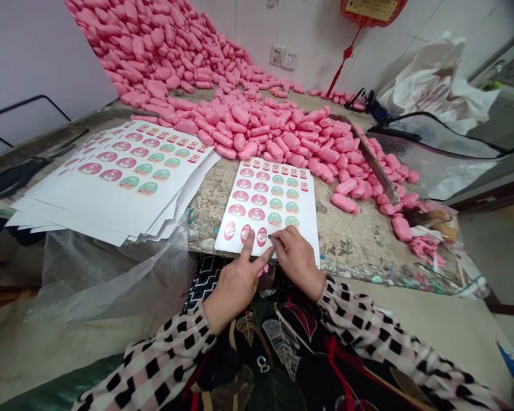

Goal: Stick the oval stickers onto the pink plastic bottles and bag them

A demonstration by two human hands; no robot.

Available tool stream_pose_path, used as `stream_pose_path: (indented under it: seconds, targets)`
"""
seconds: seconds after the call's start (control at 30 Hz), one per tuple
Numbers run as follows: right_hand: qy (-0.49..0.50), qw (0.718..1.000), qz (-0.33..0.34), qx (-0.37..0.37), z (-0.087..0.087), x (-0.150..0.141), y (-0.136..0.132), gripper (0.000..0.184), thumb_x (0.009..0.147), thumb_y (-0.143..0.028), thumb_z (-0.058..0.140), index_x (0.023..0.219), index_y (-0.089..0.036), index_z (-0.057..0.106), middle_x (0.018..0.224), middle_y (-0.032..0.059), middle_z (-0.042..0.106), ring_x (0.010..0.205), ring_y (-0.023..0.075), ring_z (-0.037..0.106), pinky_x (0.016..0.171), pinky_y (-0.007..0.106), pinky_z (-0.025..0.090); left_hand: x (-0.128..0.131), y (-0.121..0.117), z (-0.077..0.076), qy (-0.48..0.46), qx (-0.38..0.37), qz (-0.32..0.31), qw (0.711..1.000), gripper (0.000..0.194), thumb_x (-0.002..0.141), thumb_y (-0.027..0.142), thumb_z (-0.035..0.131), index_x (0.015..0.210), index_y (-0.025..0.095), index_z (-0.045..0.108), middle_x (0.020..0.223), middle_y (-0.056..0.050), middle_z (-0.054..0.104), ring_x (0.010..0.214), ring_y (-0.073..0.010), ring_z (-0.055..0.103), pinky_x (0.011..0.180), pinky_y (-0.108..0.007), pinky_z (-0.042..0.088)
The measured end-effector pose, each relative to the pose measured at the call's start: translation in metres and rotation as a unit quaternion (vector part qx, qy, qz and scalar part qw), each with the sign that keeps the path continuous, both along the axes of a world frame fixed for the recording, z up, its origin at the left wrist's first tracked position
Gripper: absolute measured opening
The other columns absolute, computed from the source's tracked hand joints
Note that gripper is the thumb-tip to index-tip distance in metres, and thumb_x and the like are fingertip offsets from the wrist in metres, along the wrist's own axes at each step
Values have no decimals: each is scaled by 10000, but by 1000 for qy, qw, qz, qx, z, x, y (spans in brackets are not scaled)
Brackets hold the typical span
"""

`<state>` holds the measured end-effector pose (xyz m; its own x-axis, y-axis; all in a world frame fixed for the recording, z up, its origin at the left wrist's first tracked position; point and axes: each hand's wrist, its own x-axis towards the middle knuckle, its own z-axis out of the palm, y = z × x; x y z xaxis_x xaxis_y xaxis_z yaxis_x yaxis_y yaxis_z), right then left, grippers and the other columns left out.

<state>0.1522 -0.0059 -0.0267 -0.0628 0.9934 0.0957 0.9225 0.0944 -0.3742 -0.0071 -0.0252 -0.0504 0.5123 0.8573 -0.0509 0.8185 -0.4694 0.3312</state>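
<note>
Left hand (235, 279) and right hand (297, 261) at the bottom row of a sticker sheet (265, 200).
The left forefinger lies extended, pinning the sheet; the right hand curls, fingertips at an oval pink sticker (261, 237), grip unclear. Stacked sheets (128, 171) lie left of the sheet, pink bars (274, 137) beyond it.

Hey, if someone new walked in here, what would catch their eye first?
The huge heap of pink oblong packets would stand out first, spread across the back of the worn table and banked up into the wall corner. Next come the white label sheets: a loose stack of label sheets on the left, and a single label sheet at the front, with the left hand and right hand at its near edge.
</note>
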Motion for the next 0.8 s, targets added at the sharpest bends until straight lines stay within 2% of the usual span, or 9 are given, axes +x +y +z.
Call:
stream_pose_path:
  seconds: [0.13, 0.23, 0.33, 0.57, 0.67, 0.8]
  targets:
    - [40, 998, -38, -30, 3, -2, 8, 240, 883, -388, 430, 853, -230, 609, 844, 14, 584, 775, 144, 539, 651, 246, 356, 1, 0, -1, 5, 6, -2, 1000, 676, 872, 237, 418, 1397, 449, 48, 1496, -144, -133, 875, -248, 640, 635, -338, 516]
    - [26, 995, -74, -68, 10, -4, 17, 254, 823, -457, 498, 803, -233, 616, 808, 3, 602, 716, 142, 531, 588, 247, 314, 0, 0, -1, 12, 14, -2, 1000, 708, 875, 240, 414, 1393, 444, -22, 1497, -160, -111, 855, -243, 644, 629, -337, 518]
    - [0, 992, -89, -91, 18, -8, 22, 247, 798, -450, 520, 741, -232, 621, 782, -4, 604, 678, 135, 522, 550, 248, 274, 1, 0, -2, 25, 22, -3, 999, 721, 875, 245, 414, 1391, 442, -49, 1496, -175, -85, 829, -246, 648, 619, -348, 518]
    - [-39, 997, -58, -14, 30, -15, 20, 172, 776, -363, 552, 685, -233, 618, 763, -7, 597, 680, 131, 508, 546, 258, 249, 0, 0, -2, 36, 13, 0, 999, 783, 839, 214, 476, 1390, 457, -25, 1504, -158, -53, 767, -224, 654, 616, -342, 516]
    - [12, 997, -73, -2, 30, -12, 20, 178, 753, -386, 575, 674, -235, 625, 746, -12, 606, 669, 132, 514, 555, 256, 270, -1, 0, -3, 33, 10, -2, 999, 767, 834, 201, 476, 1396, 454, 19, 1502, -159, -64, 756, -226, 654, 604, -347, 514]
    - [178, 977, -114, -27, 16, 0, 23, 246, 700, -465, 614, 686, -220, 633, 684, -15, 614, 606, 128, 509, 544, 247, 312, -1, 0, -4, 14, 11, 1, 1000, 685, 846, 215, 460, 1398, 445, 126, 1503, -130, -106, 758, -213, 653, 610, -345, 512]
